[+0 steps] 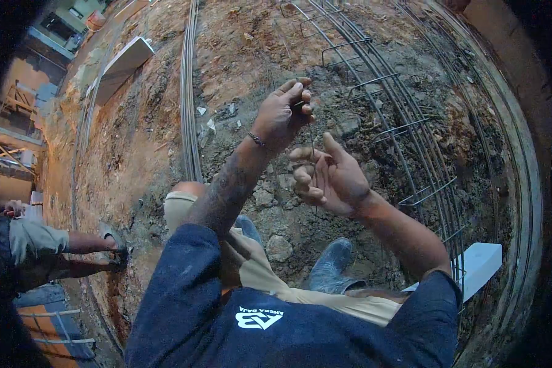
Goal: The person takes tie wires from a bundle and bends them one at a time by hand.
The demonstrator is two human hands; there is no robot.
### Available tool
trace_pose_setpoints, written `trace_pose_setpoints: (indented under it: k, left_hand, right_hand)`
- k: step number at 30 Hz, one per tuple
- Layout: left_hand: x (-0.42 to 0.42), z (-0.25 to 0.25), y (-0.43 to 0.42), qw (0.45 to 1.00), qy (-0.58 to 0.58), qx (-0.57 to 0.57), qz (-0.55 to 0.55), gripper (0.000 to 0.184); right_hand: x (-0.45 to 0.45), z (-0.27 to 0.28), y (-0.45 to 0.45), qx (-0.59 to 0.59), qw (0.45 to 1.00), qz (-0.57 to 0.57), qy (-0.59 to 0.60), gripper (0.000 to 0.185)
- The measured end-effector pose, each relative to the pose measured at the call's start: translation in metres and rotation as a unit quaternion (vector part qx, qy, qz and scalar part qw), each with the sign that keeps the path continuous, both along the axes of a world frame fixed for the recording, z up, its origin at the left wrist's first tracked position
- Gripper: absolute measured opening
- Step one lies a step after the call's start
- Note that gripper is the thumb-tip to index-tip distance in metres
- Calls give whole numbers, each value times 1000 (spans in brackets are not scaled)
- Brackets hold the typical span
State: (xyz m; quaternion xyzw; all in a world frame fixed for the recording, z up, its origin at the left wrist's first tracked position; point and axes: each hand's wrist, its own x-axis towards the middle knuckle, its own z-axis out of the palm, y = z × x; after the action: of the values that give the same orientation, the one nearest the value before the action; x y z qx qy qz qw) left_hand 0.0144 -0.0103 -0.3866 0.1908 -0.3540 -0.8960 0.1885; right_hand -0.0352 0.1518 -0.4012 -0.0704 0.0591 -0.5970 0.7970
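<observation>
My left hand [285, 113], with a beaded bracelet at the wrist, is raised ahead of me, its fingers closed in a pinch on a thin dark wire [311, 132]. From there the wire hangs down towards my right hand [334, 178]. That hand is lower and to the right, palm turned up, thumb stretched away and fingers loosely curled. The wire passes at its fingers; whether they touch it I cannot tell. Just right of both hands lies a long rebar cage [383, 101] with square stirrups along its bars.
Long straight rebars [190, 92] lie on the rough, muddy ground at left. A white block [481, 267] sits by the cage's near end, and a pale slab [126, 67] lies at upper left. My rubber boot [331, 264] stands among stones. Another person's leg [83, 242] shows at far left.
</observation>
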Motion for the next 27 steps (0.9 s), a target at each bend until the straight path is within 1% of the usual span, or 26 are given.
trace_pose_setpoints:
  k: [2,5,7,8,10,11,13,18,20,22,23,25,26,27]
  left_hand:
    - [0,-3,-2,1000,16,-8,3,20]
    - [1,-4,-2,1000,2,0,25,20]
    - [2,-3,-4,999,1,-4,35,20]
    - [2,-2,-5,999,1,-10,45,21]
    - [5,-3,-10,999,1,-10,48,21]
    - [6,-2,-11,999,1,-10,50,23]
    - [7,-1,-11,999,-6,-12,50,23]
    - [8,1,-11,998,-24,-26,53,24]
    - [7,-1,-11,997,-19,-27,63,20]
    - [7,-1,-8,998,-15,-27,60,20]
    - [7,-1,-6,998,-11,-25,58,19]
    - [3,-7,-4,998,1,-28,57,18]
    - [3,-9,-4,998,9,-27,57,17]
    - [6,-5,-4,999,11,-12,36,17]
  right_hand:
    - [0,-3,-1,0,1000,4,-2,67]
    - [0,-8,-3,12,1000,-3,16,67]
    - [2,-6,-6,-18,1000,-2,16,73]
    - [4,-3,-6,-17,1000,0,16,73]
    - [10,14,-7,122,988,-50,85,81]
    - [10,12,-7,122,988,-49,85,81]
    - [9,6,-7,81,993,-44,73,86]
    - [8,3,-7,86,993,-39,77,85]
    - [9,7,-7,79,993,-40,75,85]
    - [12,20,-7,128,985,-48,105,77]
    - [10,16,-7,126,985,-50,106,77]
    - [4,7,-9,10,999,44,-29,59]
    - [5,5,-9,5,999,45,-24,59]
    - [9,7,-9,-11,997,61,-42,51]
